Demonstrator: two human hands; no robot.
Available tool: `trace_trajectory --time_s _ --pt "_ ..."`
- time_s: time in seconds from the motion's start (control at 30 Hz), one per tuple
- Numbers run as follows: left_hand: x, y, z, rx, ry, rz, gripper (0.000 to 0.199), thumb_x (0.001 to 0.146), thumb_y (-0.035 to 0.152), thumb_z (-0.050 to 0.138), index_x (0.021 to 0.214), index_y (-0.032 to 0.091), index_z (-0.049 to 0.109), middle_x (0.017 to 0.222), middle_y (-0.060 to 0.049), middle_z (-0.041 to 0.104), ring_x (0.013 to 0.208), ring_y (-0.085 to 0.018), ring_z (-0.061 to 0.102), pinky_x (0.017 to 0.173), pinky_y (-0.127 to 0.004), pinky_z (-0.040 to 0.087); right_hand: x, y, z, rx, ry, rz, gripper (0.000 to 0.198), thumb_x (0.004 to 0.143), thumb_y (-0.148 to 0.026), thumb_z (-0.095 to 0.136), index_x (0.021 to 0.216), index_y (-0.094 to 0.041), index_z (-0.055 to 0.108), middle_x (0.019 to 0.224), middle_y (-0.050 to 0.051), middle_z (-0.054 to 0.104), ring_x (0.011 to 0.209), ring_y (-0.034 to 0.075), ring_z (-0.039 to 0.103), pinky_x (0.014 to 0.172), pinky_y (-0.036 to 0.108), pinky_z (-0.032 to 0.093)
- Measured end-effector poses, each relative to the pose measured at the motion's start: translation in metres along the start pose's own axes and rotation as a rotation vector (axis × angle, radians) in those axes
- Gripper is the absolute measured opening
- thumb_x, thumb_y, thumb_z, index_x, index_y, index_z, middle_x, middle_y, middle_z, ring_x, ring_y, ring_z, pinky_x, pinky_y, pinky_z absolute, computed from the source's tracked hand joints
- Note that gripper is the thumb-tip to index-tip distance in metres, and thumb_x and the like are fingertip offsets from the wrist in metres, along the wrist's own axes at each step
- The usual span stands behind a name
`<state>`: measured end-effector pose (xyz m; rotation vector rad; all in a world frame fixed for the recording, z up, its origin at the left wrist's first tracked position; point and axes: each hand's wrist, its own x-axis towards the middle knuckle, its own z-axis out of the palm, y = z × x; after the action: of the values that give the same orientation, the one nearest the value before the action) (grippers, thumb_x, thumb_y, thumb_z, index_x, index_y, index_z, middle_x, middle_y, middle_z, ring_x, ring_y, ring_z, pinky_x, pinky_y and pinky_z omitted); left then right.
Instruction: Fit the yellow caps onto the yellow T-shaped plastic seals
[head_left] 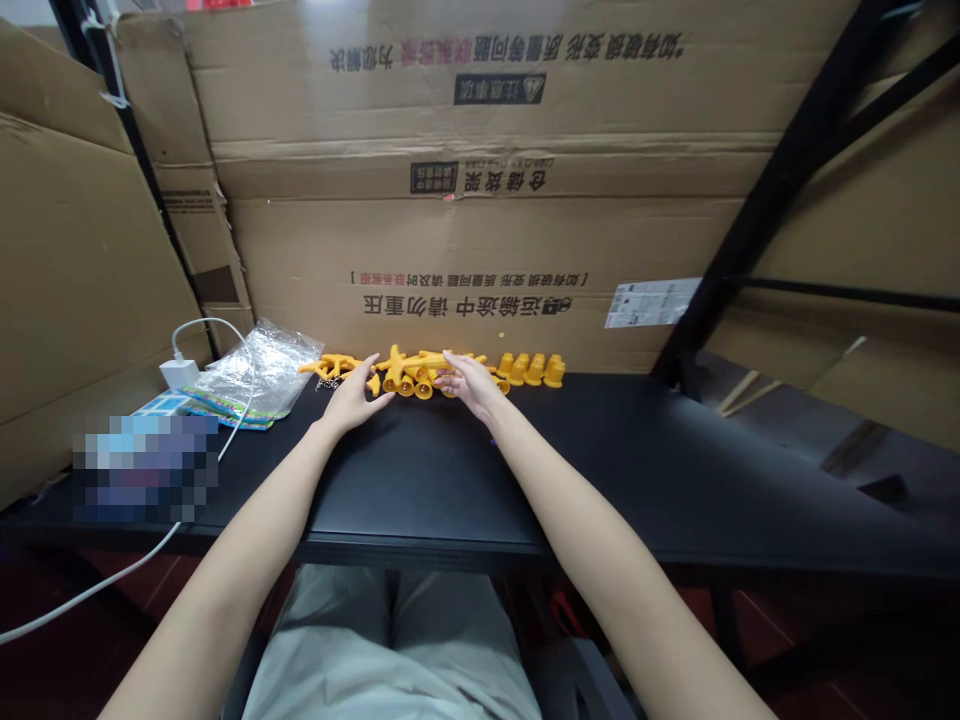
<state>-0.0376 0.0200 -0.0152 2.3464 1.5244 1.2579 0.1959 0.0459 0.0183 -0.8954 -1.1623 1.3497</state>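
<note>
A row of yellow plastic parts lies along the far edge of the black table, against the cardboard. My left hand [354, 400] is beside the left part of this row, its thumb and fingers apart and curved. Nearest its fingertips are thin branched yellow pieces [337, 366], with small metal bits under them. My right hand [474, 385] has its fingers closed on the right end of a long yellow plastic piece [424, 361] with a forked left end. Below that piece, several yellow cups [406, 385] lie with their openings toward me, some partly hidden by my right hand.
Several yellow cups [533, 369] stand upside down at the right. Left on the table [600, 470] are a clear plastic bag [259, 370], a white charger [178, 375] with a cable, and a blurred object [146, 468]. Cardboard [480, 235] walls the back; a black post [772, 190] rises right.
</note>
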Motion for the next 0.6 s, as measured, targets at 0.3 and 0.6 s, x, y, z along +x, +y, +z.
trace_trajectory --time_s 0.3,0.6 --pt "0.001 -0.019 0.000 0.037 0.033 -0.117 0.047 0.080 0.028 0.060 0.124 0.016 0.051 0.102 -0.007 0.064 0.083 -0.015 0.061 0.082 -0.032 0.052 0.013 0.020 -0.016 -0.658 0.323 -0.640 0.037 0.080 -0.034 0.058 0.114 -0.020 0.051 0.113 0.011 0.065 0.098 0.022 0.063 0.084 0.035 0.050" --pt "0.002 -0.018 0.004 0.024 -0.003 -0.094 0.035 0.079 0.023 0.057 0.113 0.016 0.060 0.101 -0.008 0.068 0.089 -0.017 0.063 0.082 -0.031 0.053 0.013 0.023 0.001 -1.398 0.234 -0.799 0.045 0.085 -0.011 0.041 0.127 -0.016 0.056 0.128 0.014 0.061 0.113 0.026 0.057 0.102 0.046 0.030"
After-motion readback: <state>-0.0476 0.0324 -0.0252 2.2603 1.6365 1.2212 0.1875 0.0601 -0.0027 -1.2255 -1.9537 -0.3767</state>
